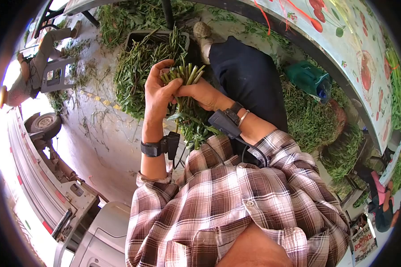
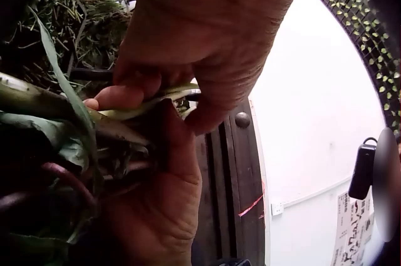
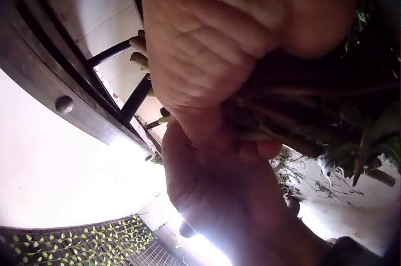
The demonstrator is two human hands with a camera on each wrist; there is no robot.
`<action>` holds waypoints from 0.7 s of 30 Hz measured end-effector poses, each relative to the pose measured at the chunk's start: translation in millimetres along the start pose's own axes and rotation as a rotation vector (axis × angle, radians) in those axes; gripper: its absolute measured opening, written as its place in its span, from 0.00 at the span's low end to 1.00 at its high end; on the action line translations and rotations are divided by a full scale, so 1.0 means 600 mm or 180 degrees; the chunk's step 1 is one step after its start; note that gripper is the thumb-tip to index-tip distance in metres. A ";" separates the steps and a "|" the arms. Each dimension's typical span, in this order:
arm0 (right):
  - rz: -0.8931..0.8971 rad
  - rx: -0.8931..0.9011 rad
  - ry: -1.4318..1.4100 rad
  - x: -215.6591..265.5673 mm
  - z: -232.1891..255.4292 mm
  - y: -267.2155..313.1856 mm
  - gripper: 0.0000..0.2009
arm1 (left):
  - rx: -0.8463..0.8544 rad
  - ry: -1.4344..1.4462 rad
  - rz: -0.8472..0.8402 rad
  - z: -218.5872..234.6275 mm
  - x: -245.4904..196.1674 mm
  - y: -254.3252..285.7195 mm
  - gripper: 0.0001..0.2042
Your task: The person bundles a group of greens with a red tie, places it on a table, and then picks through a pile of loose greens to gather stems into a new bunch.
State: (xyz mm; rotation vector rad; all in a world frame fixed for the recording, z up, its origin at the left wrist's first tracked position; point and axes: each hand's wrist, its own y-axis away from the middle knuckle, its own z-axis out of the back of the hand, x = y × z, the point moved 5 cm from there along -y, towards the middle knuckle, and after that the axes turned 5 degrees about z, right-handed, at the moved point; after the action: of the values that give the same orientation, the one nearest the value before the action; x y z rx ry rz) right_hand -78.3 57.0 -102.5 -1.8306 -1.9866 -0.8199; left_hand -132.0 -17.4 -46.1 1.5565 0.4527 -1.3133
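A bunch of leafy green stems [image 1: 189, 75] is held upright in front of the plaid shirt, cut ends up and leaves hanging below. My left hand [image 1: 159, 91] grips it from the left, thumb across the stems just under the cut ends. From the other side, my right hand [image 1: 204, 93] curls round the same stems, its thumb meeting the left thumb. The left wrist view shows the left hand [image 2: 207, 34] pinching pale stem parts over the right hand [image 2: 160, 209]. Dark leaves [image 3: 369, 125] trail from the grip in the right wrist view.
A dark crate [image 1: 131, 38] heaped with cut greens [image 1: 136, 73] stands beyond the hands. A table [image 1: 338, 58] with a fruit-patterned cover curves along the right. Below it are a green plastic bottle [image 1: 307, 78] and more greens [image 1: 309, 118]. At left are a grey stool [image 1: 58, 74] and another person [image 1: 40, 62].
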 end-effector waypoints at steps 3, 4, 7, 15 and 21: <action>0.0019 0.0025 -0.0006 0.001 0.001 0.000 0.11 | 0.0025 0.0037 0.0016 0.001 0.004 -0.005 0.22; 0.0041 0.0072 -0.0012 0.004 -0.001 0.001 0.11 | 0.0005 0.0190 0.0020 0.003 0.007 -0.007 0.22; 0.0037 0.0117 0.0043 0.006 -0.007 0.001 0.12 | -0.0108 0.0481 0.0077 0.009 0.016 -0.006 0.21; -0.0055 0.0204 0.0385 0.005 -0.006 0.001 0.17 | -0.0446 0.1323 0.0075 0.010 0.043 -0.015 0.22; -0.0065 0.0233 0.0451 0.009 -0.009 0.003 0.17 | -0.0487 0.1449 0.0072 0.011 0.038 -0.015 0.23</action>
State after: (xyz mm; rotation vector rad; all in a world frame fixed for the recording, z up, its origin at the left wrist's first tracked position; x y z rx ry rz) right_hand -77.6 58.1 -95.1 -1.6662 -1.9236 -0.8466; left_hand -134.8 -26.3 -69.6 1.7222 0.7963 -0.8775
